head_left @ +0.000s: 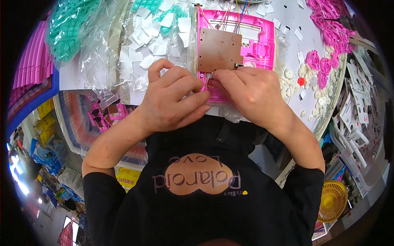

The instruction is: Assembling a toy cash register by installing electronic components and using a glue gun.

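A pink plastic casing (pixel 269 37) lies in front of me with its inside facing up. Over its middle sits a flat brown circuit board (pixel 219 49), with thin coloured wires running from the casing's far end. My right hand (pixel 252 92) is closed in a pinch at the board's near edge; whatever its fingertips hold is hidden. At the casing's near left side is my left hand (pixel 174 96), its fingers bent and spread apart, with nothing visible in them. Thin wires (pixel 208 78) show between the two hands.
White paper pieces (pixel 152 30) lie left of the casing, beside clear plastic bags and teal keypads (pixel 67 30). To the right are white round parts (pixel 320 100), a red one (pixel 301 81) and pink loops (pixel 324 65). A yellow fan (pixel 331 201) stands at lower right.
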The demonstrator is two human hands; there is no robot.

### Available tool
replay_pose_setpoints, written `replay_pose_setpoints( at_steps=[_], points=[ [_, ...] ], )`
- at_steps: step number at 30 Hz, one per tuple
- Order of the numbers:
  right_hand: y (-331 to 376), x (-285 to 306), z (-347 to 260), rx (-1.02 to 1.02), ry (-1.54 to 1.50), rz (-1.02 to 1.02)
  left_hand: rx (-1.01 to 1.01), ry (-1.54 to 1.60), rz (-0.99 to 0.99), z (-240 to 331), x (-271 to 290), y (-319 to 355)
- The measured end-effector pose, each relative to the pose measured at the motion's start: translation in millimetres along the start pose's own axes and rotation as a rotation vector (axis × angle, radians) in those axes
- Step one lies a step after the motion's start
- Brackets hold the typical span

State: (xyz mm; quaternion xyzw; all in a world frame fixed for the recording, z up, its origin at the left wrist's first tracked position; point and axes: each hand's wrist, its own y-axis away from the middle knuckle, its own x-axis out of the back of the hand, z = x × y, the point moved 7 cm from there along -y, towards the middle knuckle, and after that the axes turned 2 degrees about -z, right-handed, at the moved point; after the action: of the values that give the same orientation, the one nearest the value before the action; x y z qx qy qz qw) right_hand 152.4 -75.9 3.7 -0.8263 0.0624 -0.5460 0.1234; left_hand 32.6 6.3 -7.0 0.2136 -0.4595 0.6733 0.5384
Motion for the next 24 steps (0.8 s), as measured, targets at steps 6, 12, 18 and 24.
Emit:
replay_pose_setpoints(
  at_steps=[6,12,18,24],
  points=[
    [5.5,-0.2,1.2,-0.115,0.019,-0.007,-0.007,-0.005,-0.005,-0.6,-1.1,-1.6],
    [18.7,14.4,-11.2,0.002,0.007,0.096,0.003,-0.011,0.003,-2.1,0.4,0.2],
    [18.4,-1.3,-13.6,-0.094,0.042,-0.049,0.007,-0.027,0.051,-3.9,4.7,-5.0],
    [11.9,-3.6,-21.5,-0.181,0.068,-0.241,-0.007,-0.051,0.050,-8.8,12.1,-7.9]
  ],
)
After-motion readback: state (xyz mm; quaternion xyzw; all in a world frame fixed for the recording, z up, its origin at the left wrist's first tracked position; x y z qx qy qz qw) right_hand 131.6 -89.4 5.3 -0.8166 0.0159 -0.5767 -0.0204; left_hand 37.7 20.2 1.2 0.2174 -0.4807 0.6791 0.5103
